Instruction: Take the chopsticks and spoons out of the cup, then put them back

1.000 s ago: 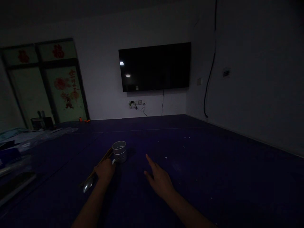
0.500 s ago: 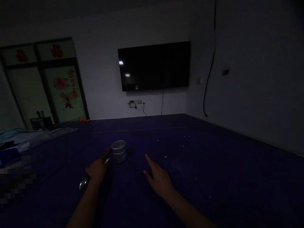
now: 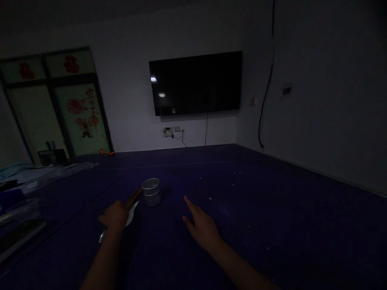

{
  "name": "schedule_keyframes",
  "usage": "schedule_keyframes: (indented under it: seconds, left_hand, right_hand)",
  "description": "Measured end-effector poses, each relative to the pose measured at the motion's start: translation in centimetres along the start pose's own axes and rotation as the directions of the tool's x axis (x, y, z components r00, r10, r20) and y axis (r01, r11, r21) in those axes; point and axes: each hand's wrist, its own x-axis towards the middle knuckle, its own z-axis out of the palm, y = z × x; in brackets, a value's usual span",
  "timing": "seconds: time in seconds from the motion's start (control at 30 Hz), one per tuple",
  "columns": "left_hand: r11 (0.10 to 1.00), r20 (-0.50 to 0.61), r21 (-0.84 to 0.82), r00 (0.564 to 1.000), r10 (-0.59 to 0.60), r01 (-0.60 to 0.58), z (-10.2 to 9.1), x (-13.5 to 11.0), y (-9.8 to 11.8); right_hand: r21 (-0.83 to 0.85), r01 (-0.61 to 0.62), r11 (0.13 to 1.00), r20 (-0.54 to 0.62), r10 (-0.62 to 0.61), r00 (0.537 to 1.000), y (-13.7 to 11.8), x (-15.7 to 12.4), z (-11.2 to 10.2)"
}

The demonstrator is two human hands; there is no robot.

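Note:
My left hand (image 3: 114, 215) is low over a small group of utensils, with its fingers mostly hidden beneath it. Brown chopsticks (image 3: 133, 197) stick out past it toward a metal cup. A white spoon (image 3: 132, 213) lies along its right side. Behind the wrist shows the shiny rounded end of what looks like a metal spoon (image 3: 102, 237). The silvery cup (image 3: 151, 193) stands upright, apart from both hands. My right hand (image 3: 202, 226) hovers or rests right of the cup, fingers stretched out, holding nothing.
The dark blue tabletop (image 3: 181, 257) carries small white scraps (image 3: 210, 198). Clear plastic wrapping (image 3: 51, 176) and a dark flat object (image 3: 24, 235) lie at the left. Small orange items (image 3: 109, 153) sit at the far edge. A television (image 3: 196, 84) hangs on the wall.
My left hand has shifted left, uncovering more of the chopsticks and white spoon. The metal spoon end has moved slightly left and nearer. The right hand and cup look unchanged.

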Motion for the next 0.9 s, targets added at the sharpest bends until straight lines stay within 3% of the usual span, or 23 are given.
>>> schedule_keyframes:
  seconds: [0.37, 0.67, 0.9]
  left_hand:
    - [0.998, 0.105, -0.04, 0.994, -0.039, 0.044, -0.5, 0.04, 0.02]
    - [0.995, 0.117, -0.081, 0.992, -0.048, 0.058, -0.07, 0.59, -0.36]
    - [0.994, 0.118, -0.085, 0.991, -0.061, 0.071, 0.14, 0.89, -0.71]
  right_hand:
    - [0.007, -0.006, 1.0, 0.015, 0.006, 1.0, -0.12, 0.05, -0.14]
    - [0.008, -0.035, 0.999, 0.063, 0.034, 0.997, -0.21, 0.13, -0.43]
    - [0.008, -0.002, 1.0, 0.027, 0.002, 1.0, -0.08, 0.06, -0.16]
